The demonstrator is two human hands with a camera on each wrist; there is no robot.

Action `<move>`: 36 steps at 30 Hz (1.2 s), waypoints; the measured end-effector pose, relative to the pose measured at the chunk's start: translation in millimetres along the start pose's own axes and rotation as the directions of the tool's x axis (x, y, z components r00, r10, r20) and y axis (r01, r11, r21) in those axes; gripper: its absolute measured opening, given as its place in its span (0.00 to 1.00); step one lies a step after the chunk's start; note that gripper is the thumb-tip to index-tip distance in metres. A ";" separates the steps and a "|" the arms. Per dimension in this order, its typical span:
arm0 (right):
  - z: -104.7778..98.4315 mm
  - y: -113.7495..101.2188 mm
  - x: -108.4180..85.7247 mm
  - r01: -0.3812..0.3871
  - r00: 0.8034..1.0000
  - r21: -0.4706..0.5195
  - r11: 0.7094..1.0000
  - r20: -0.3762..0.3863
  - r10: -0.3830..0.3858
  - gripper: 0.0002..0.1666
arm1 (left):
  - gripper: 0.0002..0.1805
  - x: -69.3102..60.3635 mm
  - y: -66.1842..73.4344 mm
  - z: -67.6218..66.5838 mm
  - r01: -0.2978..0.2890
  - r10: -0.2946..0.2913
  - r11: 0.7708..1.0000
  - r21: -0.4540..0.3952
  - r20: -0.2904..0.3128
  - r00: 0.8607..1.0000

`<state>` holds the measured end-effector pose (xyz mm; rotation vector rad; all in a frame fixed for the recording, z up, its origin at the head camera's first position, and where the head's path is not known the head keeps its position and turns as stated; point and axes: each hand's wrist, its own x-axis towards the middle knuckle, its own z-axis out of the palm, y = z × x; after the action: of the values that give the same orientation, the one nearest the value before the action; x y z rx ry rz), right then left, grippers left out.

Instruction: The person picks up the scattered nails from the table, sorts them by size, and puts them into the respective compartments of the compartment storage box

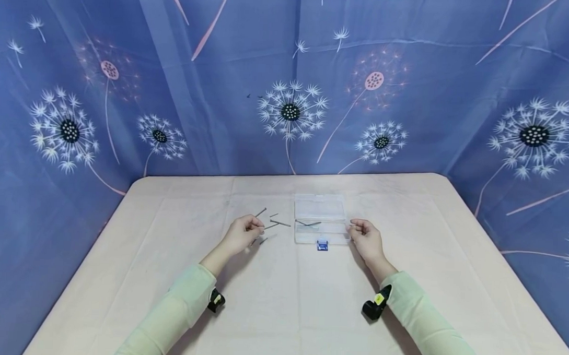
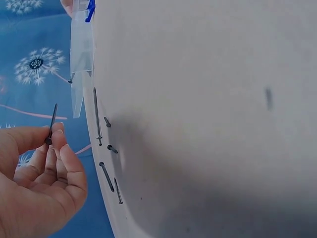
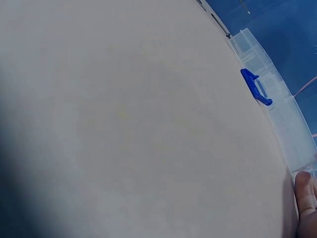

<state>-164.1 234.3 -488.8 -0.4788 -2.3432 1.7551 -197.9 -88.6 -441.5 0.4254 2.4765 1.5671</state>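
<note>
My left hand [image 1: 239, 235] pinches a dark nail [image 2: 53, 121] between thumb and fingertips, its point upward in the left wrist view. Several loose nails [image 2: 105, 176] lie on the tabletop around and beneath that hand. To its right stands a clear plastic box [image 1: 329, 238], lid [image 1: 320, 207] folded open toward the back, with a blue latch [image 1: 322, 245] at the front. A few nails [image 1: 315, 224] rest in the box's left part. At the box's right end, my right hand [image 1: 368, 244] holds the edge with thumb and fingers; the right wrist view shows only part of it.
A pale cloth covers the table [image 1: 270, 302]. Blue curtain [image 1: 211, 112] with dandelion prints hangs behind the table and along both sides. Each wrist carries a black camera mount [image 1: 377, 304].
</note>
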 end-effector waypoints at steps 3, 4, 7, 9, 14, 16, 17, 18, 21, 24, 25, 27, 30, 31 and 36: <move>-0.4 0.6 -0.1 -0.001 1.000 -0.014 1.000 0.004 0.001 0.17 | 0.04 0.4 -0.4 1.1 0.013 -0.013 1.000 0.006 -0.003 1.000; -0.6 0.7 0.0 0.001 1.000 -0.019 1.000 0.006 -0.001 0.17 | 0.04 0.7 -0.6 1.6 0.015 -0.015 1.000 0.013 -0.005 1.000; -1.4 0.8 0.0 -0.001 1.000 -0.029 1.000 0.012 0.001 0.17 | 0.04 2.5 -1.2 3.8 0.016 -0.016 0.999 0.030 -0.007 1.000; -1.8 0.6 -0.3 0.002 1.000 -0.037 0.999 0.016 -0.001 0.18 | 0.05 3.6 -1.2 5.3 0.016 -0.015 0.999 0.032 -0.005 1.000; -2.0 0.0 -0.9 0.012 1.000 -0.044 0.999 0.018 -0.012 0.18 | 0.05 5.0 1.2 8.4 0.017 -0.017 1.000 0.015 0.005 1.000; -1.4 0.6 -1.0 0.013 1.000 -0.040 0.999 0.014 -0.013 0.18 | 0.04 5.0 2.4 9.4 0.020 -0.020 1.000 0.013 0.010 1.000; -1.3 0.6 -1.0 0.013 1.000 -0.037 0.999 0.012 -0.012 0.18 | 0.05 5.4 2.9 10.1 0.018 -0.018 1.000 0.013 0.012 1.000; -1.3 0.8 -0.9 0.014 1.000 -0.035 0.999 0.009 -0.013 0.18 | 0.05 5.8 3.2 10.7 0.019 -0.019 1.000 0.013 0.013 1.000; -1.1 2.0 -0.7 0.006 1.000 -0.025 1.000 0.002 -0.006 0.17 | 0.04 7.0 4.8 13.0 0.021 -0.021 1.000 0.023 0.008 1.000; -1.6 1.8 -0.2 0.007 1.000 -0.012 1.000 -0.001 -0.007 0.17 | 0.04 9.9 7.7 15.3 0.011 -0.011 1.000 0.026 0.002 1.000; -1.8 1.8 -0.2 0.008 1.000 -0.006 1.000 -0.001 -0.008 0.17 | 0.04 10.9 8.8 16.2 0.008 -0.008 1.000 0.024 0.001 1.000; -2.1 1.2 -0.5 0.013 1.000 0.004 1.000 0.000 -0.013 0.17 | 0.04 13.0 10.6 17.8 -0.004 0.004 1.000 0.026 0.002 1.000; -2.0 0.4 -1.0 0.019 1.000 0.017 1.000 0.001 -0.019 0.17 | 0.04 15.9 12.2 20.2 0.001 -0.001 1.000 0.020 0.006 1.000; -1.9 0.3 -1.2 0.018 1.000 0.020 1.000 0.002 -0.018 0.17 | 0.04 16.8 12.7 21.1 0.005 -0.005 1.000 0.021 0.009 1.000; -1.2 -0.9 -2.4 0.006 1.000 -0.003 1.000 0.013 -0.006 0.17 | 0.04 19.8 14.4 24.3 0.026 -0.026 0.999 0.023 0.011 1.000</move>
<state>-161.7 234.3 -487.5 -0.4621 -2.3542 1.7572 -207.1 -55.5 -439.0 0.4027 2.4838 1.5231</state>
